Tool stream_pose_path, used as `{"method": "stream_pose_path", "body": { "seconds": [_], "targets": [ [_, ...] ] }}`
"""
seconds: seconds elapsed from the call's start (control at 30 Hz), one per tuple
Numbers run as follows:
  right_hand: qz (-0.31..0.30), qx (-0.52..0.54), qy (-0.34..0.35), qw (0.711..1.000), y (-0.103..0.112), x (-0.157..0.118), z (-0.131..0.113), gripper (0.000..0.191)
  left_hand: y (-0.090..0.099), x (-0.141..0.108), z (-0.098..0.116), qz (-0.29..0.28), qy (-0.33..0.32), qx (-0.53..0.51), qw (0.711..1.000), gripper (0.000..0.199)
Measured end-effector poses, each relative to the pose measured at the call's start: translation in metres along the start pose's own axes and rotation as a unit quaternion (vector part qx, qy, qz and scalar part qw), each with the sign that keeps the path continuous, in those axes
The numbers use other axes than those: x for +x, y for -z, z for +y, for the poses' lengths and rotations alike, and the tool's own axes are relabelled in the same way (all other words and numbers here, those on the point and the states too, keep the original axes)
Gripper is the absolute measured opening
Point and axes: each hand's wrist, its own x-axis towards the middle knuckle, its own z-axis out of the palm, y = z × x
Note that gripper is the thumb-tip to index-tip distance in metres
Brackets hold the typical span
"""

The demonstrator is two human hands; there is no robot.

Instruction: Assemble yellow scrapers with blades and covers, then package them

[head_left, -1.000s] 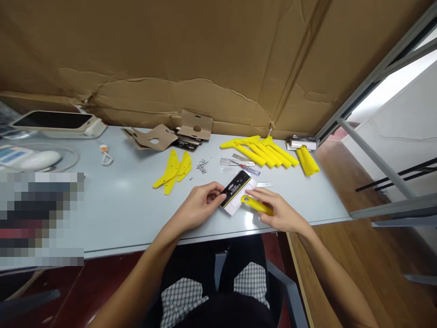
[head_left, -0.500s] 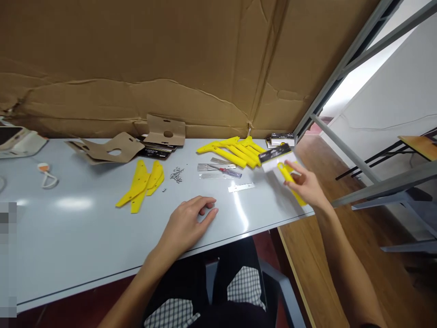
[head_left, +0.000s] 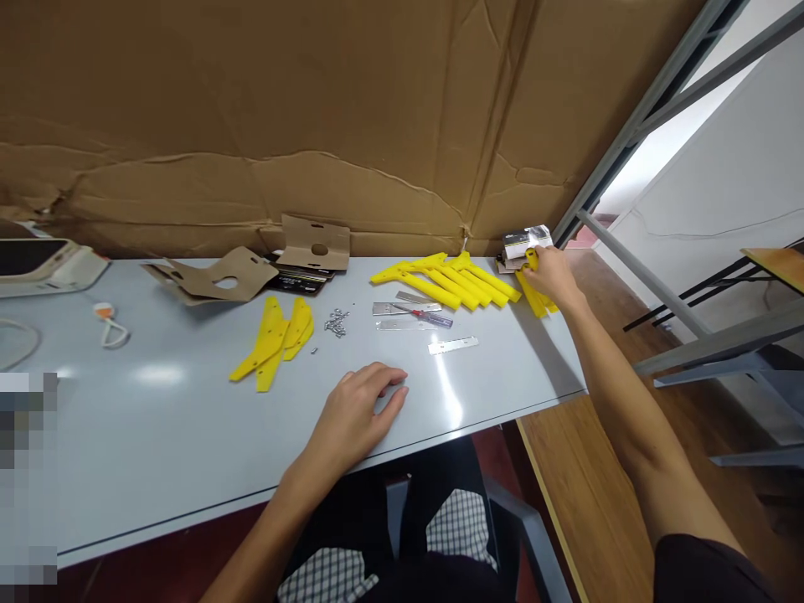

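My right hand (head_left: 553,275) reaches to the far right corner of the grey table (head_left: 188,419) and grips a packaged yellow scraper (head_left: 526,243) on its white and black card, held over a small stack of similar packs by the cardboard wall. My left hand (head_left: 361,414) rests flat on the table near the front edge, fingers loosely apart, holding nothing. A row of yellow handles (head_left: 452,278) lies just left of my right hand. Metal blades (head_left: 408,310) and a small red screwdriver (head_left: 428,316) lie between the hands.
Yellow flat parts (head_left: 276,335) and a pile of small screws (head_left: 336,322) lie mid-table. Brown cardboard hang cards (head_left: 219,272) and black cards sit by the cardboard wall (head_left: 314,126). A white device (head_left: 43,264) stands at far left. A metal frame (head_left: 634,268) borders the right.
My right hand has carried the packaged scraper from the table's middle to the far right corner. My left hand let go of the pack and now rests on the table.
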Motion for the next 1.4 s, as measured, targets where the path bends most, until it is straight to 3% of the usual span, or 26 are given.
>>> {"method": "stream_pose_path", "body": {
  "seconds": [0.3,0.63,0.87,1.13,1.27,1.4],
  "targets": [
    [-0.048,-0.088,-0.006,0.995,-0.019,0.004,-0.011,0.036,-0.001,0.000,-0.001,0.007,-0.019,0.015,1.000,0.020],
    [0.012,-0.080,0.015,0.997,-0.010,-0.009,-0.019,0.040,-0.002,-0.002,-0.001,0.003,-0.029,0.011,1.000,0.017],
    [0.044,-0.017,0.115,0.992,-0.012,-0.056,-0.038,0.038,-0.001,-0.002,0.000,-0.001,-0.040,0.007,0.999,0.016],
    [0.046,0.085,0.243,0.965,-0.020,-0.130,-0.058,0.028,-0.001,-0.002,-0.001,-0.002,-0.056,0.025,0.998,0.016],
    [0.025,0.111,0.320,0.941,-0.021,-0.167,-0.076,0.026,-0.002,-0.004,-0.001,0.008,-0.078,0.047,0.996,0.018],
    [0.005,0.115,0.346,0.931,-0.018,-0.185,-0.105,0.028,0.003,-0.004,-0.001,0.024,-0.096,0.075,0.992,0.024]
  ]
}}
